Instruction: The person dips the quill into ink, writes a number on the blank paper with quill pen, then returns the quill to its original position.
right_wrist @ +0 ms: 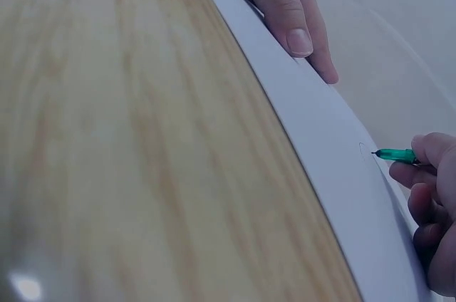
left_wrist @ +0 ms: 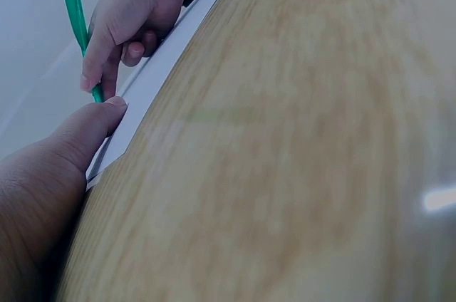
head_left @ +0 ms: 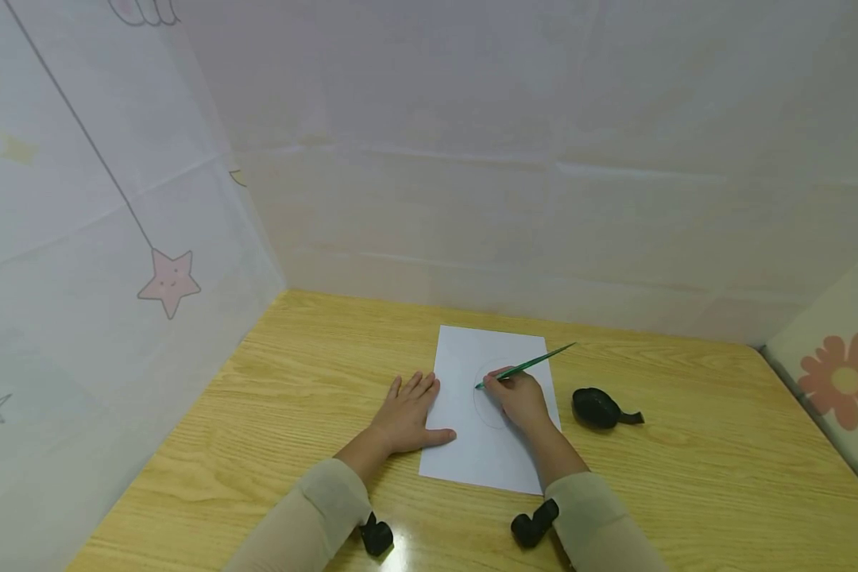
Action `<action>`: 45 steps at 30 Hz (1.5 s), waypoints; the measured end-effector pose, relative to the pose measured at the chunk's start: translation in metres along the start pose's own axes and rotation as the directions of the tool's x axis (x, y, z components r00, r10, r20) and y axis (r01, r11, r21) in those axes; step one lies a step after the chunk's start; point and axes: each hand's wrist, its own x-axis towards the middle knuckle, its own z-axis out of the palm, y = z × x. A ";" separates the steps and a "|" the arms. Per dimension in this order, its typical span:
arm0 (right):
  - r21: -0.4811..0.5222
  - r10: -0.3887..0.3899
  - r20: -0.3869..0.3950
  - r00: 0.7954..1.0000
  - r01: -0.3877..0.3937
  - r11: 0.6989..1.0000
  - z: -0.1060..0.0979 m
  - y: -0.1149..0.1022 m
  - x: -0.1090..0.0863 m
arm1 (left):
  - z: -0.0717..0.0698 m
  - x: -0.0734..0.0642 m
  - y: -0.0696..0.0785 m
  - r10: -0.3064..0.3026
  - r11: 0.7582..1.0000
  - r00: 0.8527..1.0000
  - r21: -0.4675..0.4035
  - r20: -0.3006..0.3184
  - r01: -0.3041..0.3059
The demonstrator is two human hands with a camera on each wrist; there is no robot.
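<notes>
A sheet of white paper (head_left: pixel 465 461) lies on the wooden table. My right hand (head_left: pixel 522 401) pinches a slim green pen (head_left: pixel 536 361) near its tip, and the pen's tapered end leans up to the right. In the right wrist view the tip of the green pen (right_wrist: pixel 392 154) is right at the paper, beside a short curved line. A thin, rounded outline shows on the sheet in the head view, partly hidden by the right hand. My left hand (head_left: pixel 406 417) lies flat with fingers spread at the paper's left edge, its thumb over the sheet.
To the right of the paper sits a black oval object (head_left: pixel 597 408) with a short narrow tail. Black wrist-worn devices (head_left: pixel 377 536) hang by both sleeves. A pale printed cloth (head_left: pixel 429 214) stands behind the wooden table (head_left: pixel 272 413) and along its sides.
</notes>
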 end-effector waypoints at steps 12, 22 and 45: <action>0.009 0.014 0.003 1.000 -0.014 1.000 -0.001 0.003 0.000 | 0.001 0.000 0.003 0.002 1.000 1.000 0.008 0.011 -0.002; 0.111 0.022 -0.046 0.999 -0.017 0.994 -0.006 0.004 -0.004 | 0.003 0.000 0.003 0.013 1.000 1.000 -0.003 0.003 -0.013; 0.208 0.099 -0.047 0.994 -0.087 0.974 -0.049 0.010 -0.012 | -0.001 0.000 -0.001 0.012 1.000 1.000 -0.023 0.010 -0.012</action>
